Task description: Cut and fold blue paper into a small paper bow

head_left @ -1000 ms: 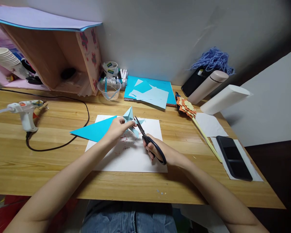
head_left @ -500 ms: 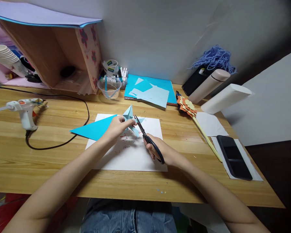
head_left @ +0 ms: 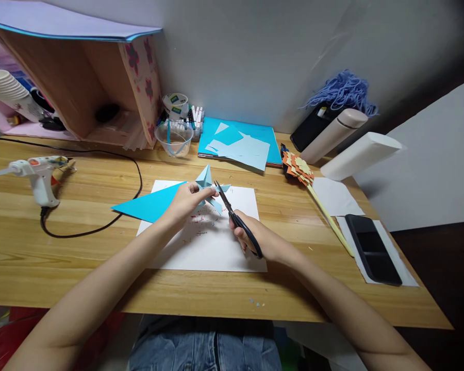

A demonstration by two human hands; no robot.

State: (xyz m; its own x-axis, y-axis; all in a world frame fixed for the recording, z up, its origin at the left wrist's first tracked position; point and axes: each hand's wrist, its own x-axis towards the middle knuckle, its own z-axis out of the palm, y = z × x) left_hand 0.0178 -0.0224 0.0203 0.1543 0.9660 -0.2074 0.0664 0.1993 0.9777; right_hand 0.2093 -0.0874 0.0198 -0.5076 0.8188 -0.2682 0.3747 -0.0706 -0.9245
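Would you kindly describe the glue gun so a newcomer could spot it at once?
On the wooden table, look left, in front of the open box. The white glue gun lies there, its black cord looping beside it; unlike the white cups behind, it has an orange-red trigger.

Both bare arms reach forward and inward from the lower corners of the view, the left forearm (head_left: 127,273) slanting up to the right and the right forearm (head_left: 328,293) slanting up to the left. The person's left hand (head_left: 185,201) is held with its back partly upward, the thumb (head_left: 208,193) extended toward the right hand and the index finger bent above it, in a pinching pose. The right hand (head_left: 251,232) sits slightly lower and nearer the body, turned partly on its side, its thumb raised and its fingers curled in a grip. The left wrist (head_left: 164,221) and right wrist (head_left: 284,252) are both uncovered. The hands are near each other but apart.
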